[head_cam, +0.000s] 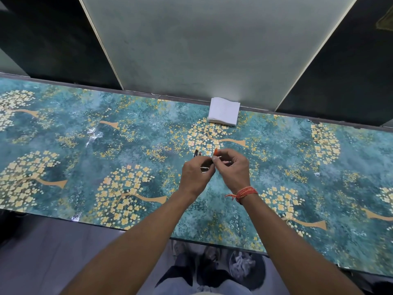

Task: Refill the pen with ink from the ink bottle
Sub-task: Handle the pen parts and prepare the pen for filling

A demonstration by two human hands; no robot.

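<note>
Both hands meet above the middle of the teal flowered table [127, 145]. My left hand [194, 176] has its fingers curled and pinches a small pale part [205, 168] that I cannot identify. My right hand [232, 169], with an orange thread band on its wrist, pinches a small orange piece [215, 152] at its fingertips. The fingertips of the two hands touch. A short dark pen part [197, 153] shows just beyond my left hand; whether it lies on the table or is held I cannot tell. No ink bottle is visible.
A stack of white tissues [224, 111] lies at the table's far edge against a pale wall panel [212, 50]. Under the near edge stands a bin [247, 271] with crumpled paper, beside my shoes.
</note>
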